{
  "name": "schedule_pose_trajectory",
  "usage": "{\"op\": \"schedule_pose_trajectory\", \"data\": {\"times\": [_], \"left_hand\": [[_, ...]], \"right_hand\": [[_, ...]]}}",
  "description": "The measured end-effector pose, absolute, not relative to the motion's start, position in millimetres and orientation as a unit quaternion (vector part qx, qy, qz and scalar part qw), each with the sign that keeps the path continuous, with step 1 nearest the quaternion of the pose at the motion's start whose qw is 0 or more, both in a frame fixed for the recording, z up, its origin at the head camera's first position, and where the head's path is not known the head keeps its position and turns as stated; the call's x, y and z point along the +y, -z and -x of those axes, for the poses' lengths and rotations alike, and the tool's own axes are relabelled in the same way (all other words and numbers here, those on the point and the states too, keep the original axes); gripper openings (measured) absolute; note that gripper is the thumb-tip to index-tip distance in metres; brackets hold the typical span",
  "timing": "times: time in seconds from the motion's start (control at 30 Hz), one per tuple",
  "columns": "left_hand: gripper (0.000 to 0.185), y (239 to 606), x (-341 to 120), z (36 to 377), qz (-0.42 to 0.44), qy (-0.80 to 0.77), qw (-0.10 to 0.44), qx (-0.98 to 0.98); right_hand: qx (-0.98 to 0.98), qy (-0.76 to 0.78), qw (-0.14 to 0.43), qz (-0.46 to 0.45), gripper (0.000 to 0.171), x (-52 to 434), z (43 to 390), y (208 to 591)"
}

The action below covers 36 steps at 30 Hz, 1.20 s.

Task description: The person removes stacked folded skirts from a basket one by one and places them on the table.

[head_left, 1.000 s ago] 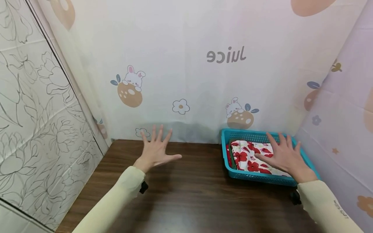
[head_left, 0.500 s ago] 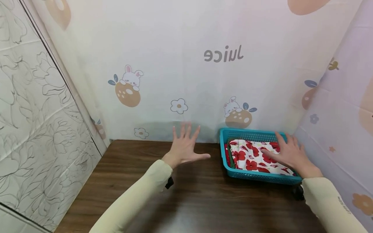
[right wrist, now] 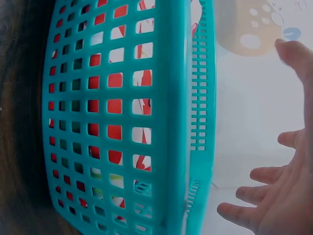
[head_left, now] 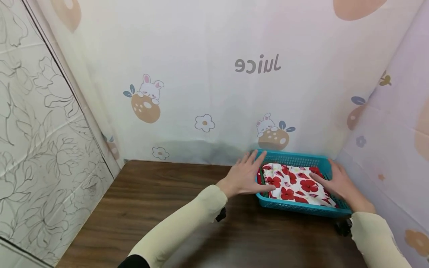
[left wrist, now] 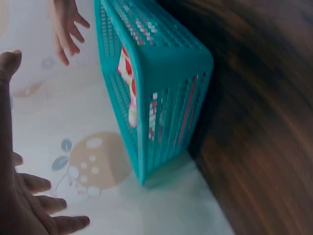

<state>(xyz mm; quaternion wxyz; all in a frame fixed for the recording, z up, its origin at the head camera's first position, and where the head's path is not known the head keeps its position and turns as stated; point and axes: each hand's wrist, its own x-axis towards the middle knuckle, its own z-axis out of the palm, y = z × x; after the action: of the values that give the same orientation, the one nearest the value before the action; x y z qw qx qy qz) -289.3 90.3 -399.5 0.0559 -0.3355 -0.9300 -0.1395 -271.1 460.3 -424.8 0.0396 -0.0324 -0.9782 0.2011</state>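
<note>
A turquoise plastic basket with perforated walls stands on the wooden table, against the back curtain. Inside lies folded white cloth with red flowers; red and green fabric edges show beside it. My left hand is spread over the basket's left end, thumb above the near left corner. At the opposite end is my right hand, its thumb reaching over the cloth. The left wrist view shows the left fingers straight and apart from the basket wall. Spread fingers also appear beyond the rim in the right wrist view.
The dark brown table extends left and forward of the basket. A printed curtain hangs right behind it, and another patterned sheet closes the right side. A floral panel borders the left.
My left hand has moved right, from over the bare table to the basket's left end. My right hand has shifted slightly right and lower, at the right end. The basket stays in place.
</note>
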Motion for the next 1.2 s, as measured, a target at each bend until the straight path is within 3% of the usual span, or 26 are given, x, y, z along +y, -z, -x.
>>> {"op": "schedule_pose_trajectory", "data": {"times": [0.23, 0.5, 1.0, 1.2], "left_hand": [[0.108, 407.6, 123.5, 284.8, 0.325, 0.161, 0.046, -0.931], [0.106, 418.4, 151.9, 277.6, 0.3, 0.165, 0.004, -0.939], [0.104, 434.4, 175.0, 283.1, 0.23, 0.255, -0.115, -0.932], [0.105, 429.9, 179.9, 280.3, 0.169, 0.315, -0.188, -0.915]], "right_hand": [[-0.973, -0.224, 0.034, 0.033, 0.113, 467.9, 270.1, 433.4], [-0.972, -0.229, -0.018, 0.046, 0.115, 467.8, 264.3, 444.1], [-0.963, -0.251, -0.068, 0.077, 0.12, 472.4, 263.5, 459.1], [-0.962, -0.253, -0.07, 0.077, 0.121, 475.2, 267.8, 464.5]]}}
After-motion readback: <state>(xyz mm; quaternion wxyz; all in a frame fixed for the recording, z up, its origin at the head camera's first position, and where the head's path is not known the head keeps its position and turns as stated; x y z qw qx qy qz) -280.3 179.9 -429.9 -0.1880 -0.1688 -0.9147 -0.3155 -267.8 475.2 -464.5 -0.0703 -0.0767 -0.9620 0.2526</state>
